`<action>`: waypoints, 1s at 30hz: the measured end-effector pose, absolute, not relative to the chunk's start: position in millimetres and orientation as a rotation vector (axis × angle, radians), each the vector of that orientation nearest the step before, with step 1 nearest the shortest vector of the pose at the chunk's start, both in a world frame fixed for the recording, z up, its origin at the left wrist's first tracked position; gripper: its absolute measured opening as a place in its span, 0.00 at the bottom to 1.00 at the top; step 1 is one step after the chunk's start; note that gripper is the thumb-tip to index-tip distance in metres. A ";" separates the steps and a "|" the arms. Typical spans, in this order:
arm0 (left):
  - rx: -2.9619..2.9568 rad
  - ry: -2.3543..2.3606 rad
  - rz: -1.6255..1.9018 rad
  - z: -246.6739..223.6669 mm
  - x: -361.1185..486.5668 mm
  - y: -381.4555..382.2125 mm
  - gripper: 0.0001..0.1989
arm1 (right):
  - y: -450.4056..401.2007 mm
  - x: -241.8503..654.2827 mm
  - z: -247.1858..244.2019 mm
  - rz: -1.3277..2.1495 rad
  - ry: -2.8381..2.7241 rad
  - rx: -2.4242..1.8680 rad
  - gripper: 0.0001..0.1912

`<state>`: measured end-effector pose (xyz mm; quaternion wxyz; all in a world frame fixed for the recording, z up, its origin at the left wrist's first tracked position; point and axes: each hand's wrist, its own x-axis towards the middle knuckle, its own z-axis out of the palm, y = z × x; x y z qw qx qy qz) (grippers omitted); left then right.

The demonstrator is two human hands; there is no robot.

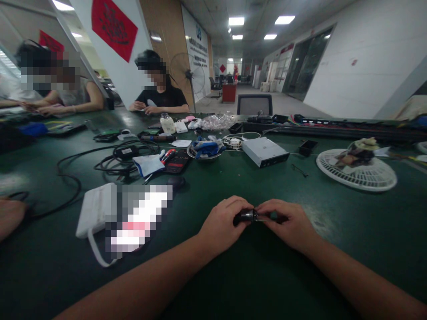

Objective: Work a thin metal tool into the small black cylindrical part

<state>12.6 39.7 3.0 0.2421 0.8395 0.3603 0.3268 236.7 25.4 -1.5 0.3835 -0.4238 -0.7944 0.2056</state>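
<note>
This open office floor is doubling as an electronics workshop, with a co-worker (163, 95) sitting at a long green counter (300, 195) spread with cables (125, 153) and devices (265, 152).

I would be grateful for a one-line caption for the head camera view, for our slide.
Left hand and right hand hold a small black-and-silver part above a green workbench.

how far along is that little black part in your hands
Done: hard to tell, though the grey metal box on the green mat looks closed up. In hand: the left hand and right hand pinch a small black-and-silver part between them. Left: the white round fan grille and small black tool lie untouched.
</note>
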 end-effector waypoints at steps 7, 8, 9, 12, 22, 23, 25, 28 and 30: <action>2.333 0.882 0.851 2.3 11.3 39.6 0.16 | 27.9 237.8 -1.8 0.478 -2.064 -1.043 0.04; 2.345 0.871 0.839 2.5 11.2 39.6 0.15 | 27.7 237.7 -1.5 0.491 -2.056 -1.059 0.03; 2.358 0.863 0.829 2.7 11.2 39.6 0.14 | 27.4 237.7 -1.3 0.508 -2.047 -1.079 0.02; 2.396 0.837 0.798 3.2 10.9 39.7 0.15 | 26.3 237.4 -0.8 0.581 -2.037 -1.144 0.03; 2.437 0.815 0.736 4.3 10.5 38.4 0.19 | 24.1 235.6 -2.2 0.534 -2.026 -1.228 0.04; 2.433 0.816 0.750 3.7 11.0 38.0 0.19 | 23.6 235.4 -1.4 0.535 -2.024 -1.223 0.04; 2.417 0.843 0.787 2.5 11.9 37.3 0.19 | 22.5 235.3 0.7 0.555 -2.022 -1.197 0.05; 2.347 1.002 0.884 1.0 12.6 38.1 0.19 | 22.1 235.3 3.2 0.535 -2.010 -1.190 0.07; 2.263 1.136 0.967 1.2 12.5 39.6 0.18 | 22.7 235.1 3.3 0.477 -1.987 -1.231 0.06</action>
